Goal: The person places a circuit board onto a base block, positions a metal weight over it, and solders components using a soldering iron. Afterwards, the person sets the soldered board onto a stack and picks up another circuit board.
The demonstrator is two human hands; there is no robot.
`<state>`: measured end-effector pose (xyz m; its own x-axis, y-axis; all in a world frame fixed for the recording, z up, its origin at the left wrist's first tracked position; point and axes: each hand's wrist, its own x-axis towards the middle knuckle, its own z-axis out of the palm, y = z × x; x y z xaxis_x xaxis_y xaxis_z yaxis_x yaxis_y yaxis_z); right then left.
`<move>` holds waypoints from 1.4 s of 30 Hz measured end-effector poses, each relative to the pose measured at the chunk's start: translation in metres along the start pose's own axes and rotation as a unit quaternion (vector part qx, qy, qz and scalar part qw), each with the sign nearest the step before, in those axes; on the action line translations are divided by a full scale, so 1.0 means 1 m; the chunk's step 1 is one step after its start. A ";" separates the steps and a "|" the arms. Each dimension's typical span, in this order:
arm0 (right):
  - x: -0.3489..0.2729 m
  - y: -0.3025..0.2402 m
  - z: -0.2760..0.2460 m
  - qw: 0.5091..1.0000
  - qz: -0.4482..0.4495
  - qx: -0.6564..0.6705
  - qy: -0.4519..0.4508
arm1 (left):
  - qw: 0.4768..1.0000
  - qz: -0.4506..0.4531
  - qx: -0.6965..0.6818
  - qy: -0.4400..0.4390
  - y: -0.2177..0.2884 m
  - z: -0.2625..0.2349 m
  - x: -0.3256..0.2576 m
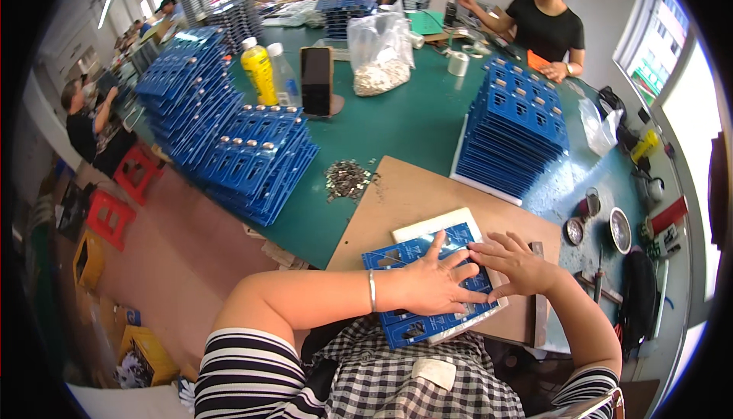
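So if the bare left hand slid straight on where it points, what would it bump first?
Probably the bare right hand. The left hand points across the flat blue board toward it, and their fingertips look very close; whether they already touch is hard to tell.

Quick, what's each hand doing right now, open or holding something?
Left hand: open, fingers spread over a flat blue circuit-board panel.
Right hand: open, fingertips at that panel's right edge.
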<state>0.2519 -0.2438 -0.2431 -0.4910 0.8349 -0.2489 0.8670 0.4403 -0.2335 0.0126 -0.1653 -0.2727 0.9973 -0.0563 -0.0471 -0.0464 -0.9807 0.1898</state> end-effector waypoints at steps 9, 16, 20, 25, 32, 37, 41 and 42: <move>0.001 -0.027 -0.014 0.995 0.025 -0.092 0.035 | 0.992 -0.025 -0.110 0.053 -0.007 0.001 0.002; 0.013 -0.050 -0.026 0.982 0.025 -0.187 0.016 | 0.988 -0.025 -0.099 0.114 -0.007 0.005 0.001; 0.017 -0.052 -0.026 0.977 0.022 -0.211 0.008 | 0.986 -0.010 -0.069 0.149 -0.003 -0.002 -0.004; 0.015 -0.052 -0.025 0.978 0.026 -0.206 0.016 | 0.992 -0.016 -0.049 0.111 0.008 -0.004 -0.030; 0.005 -0.039 -0.016 0.987 0.004 -0.152 0.059 | 0.976 0.004 -0.017 0.215 0.011 0.010 -0.034; -0.042 -0.044 0.017 0.959 0.203 -0.011 0.196 | 0.984 -0.017 -0.052 0.171 0.012 0.010 -0.038; -0.085 -0.057 0.054 0.855 0.485 0.038 0.181 | 0.985 -0.015 -0.071 0.153 0.011 0.011 -0.039; -0.092 -0.055 0.062 0.851 0.496 0.043 0.165 | 0.984 -0.014 -0.067 0.162 0.011 0.010 -0.039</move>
<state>0.2436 -0.3652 -0.2656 0.5425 0.8353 -0.0891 0.8245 -0.5498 -0.1338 -0.0272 -0.1755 -0.2791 0.9648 0.0546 0.2574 -0.0320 -0.9466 0.3209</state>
